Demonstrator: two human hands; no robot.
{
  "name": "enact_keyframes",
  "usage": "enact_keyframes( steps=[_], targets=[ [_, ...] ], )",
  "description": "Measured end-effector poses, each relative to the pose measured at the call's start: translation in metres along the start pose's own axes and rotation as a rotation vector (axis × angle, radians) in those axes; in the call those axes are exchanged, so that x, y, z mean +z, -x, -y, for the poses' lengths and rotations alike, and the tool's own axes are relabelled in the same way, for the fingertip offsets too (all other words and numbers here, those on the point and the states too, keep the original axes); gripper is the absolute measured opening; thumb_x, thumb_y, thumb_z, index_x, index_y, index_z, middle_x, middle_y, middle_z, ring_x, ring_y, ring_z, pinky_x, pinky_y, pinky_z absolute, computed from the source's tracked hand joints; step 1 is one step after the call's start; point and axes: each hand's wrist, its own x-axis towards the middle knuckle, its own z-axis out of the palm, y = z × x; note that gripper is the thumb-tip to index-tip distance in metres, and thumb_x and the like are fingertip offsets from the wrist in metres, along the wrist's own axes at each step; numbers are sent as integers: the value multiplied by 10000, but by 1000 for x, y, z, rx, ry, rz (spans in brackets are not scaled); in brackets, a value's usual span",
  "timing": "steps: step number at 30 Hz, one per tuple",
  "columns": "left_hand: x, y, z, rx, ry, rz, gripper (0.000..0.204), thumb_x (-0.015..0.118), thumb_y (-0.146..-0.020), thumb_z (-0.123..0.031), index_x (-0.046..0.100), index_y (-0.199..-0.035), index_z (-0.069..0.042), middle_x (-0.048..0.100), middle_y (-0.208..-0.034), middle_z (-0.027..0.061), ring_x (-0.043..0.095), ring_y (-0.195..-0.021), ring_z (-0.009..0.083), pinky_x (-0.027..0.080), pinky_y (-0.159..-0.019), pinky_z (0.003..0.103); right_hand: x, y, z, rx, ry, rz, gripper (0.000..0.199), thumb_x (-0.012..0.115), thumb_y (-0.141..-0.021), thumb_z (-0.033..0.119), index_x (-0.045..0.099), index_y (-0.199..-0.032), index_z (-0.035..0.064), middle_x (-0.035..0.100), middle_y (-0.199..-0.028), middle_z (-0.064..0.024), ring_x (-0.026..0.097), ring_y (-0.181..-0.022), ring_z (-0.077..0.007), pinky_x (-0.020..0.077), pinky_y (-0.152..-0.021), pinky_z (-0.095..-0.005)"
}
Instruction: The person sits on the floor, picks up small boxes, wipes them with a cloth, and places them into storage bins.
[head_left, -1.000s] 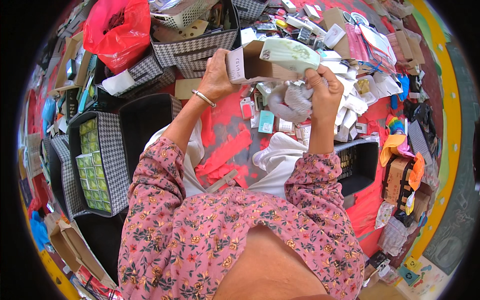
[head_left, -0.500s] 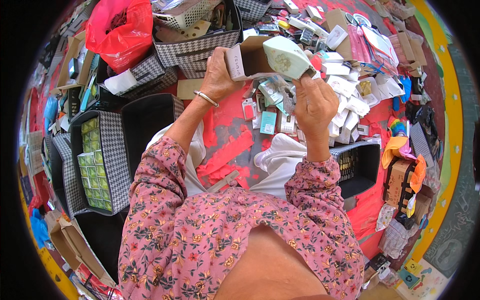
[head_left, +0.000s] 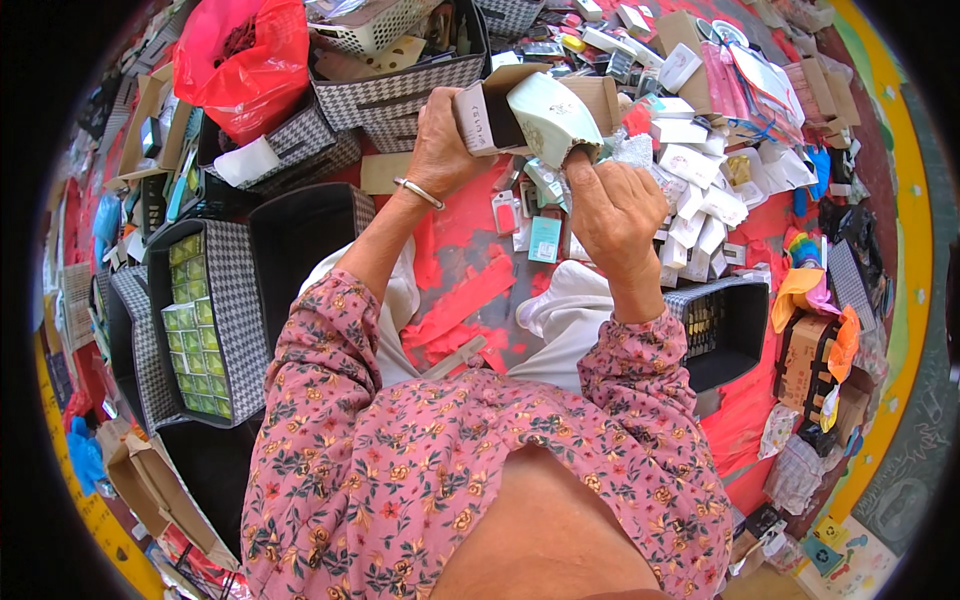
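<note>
My left hand (head_left: 442,142), with a silver bangle at the wrist, grips a small open cardboard box (head_left: 490,112) held above the red floor. A pale green glossy item (head_left: 550,115) sticks out of the box's open end. My right hand (head_left: 612,212) pinches the lower end of that pale green item, and some clear wrapping (head_left: 632,152) shows by its fingers. Both forearms wear pink flowered sleeves.
Several houndstooth fabric bins stand to my left, one (head_left: 205,330) holding rows of small green packs, another (head_left: 310,225) dark inside. A red plastic bag (head_left: 240,65) lies at the back left. Small white boxes (head_left: 700,190) litter the floor ahead. A black bin (head_left: 722,325) sits at right.
My right hand dropped the crumpled clear wrapping it held, then rose to the box's mouth and took hold of the pale green item. The box stayed in my left hand.
</note>
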Motion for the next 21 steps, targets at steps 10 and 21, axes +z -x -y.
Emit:
enact_keyframes(
  steps=[10,21],
  targets=[
    [-2,0,4,176,262,-114,795,844,-497,-155,347,-1104,-29,410,-1120,148,445,-1041,275,359,-914,337,-41,-9,7,927,-650,-296,137,663,-757,43,628,-870,-27,599,-720,-23,508,-631,-75,401,-567,-212],
    [4,-1,9,225,133,-91,784,826,-573,-220,322,-1138,-18,442,-1086,139,456,-1023,264,349,-915,388,-56,-12,11,1011,-738,-419,113,661,-770,40,630,-847,-37,572,-708,3,459,-615,-40,359,-534,-178]
  ],
)
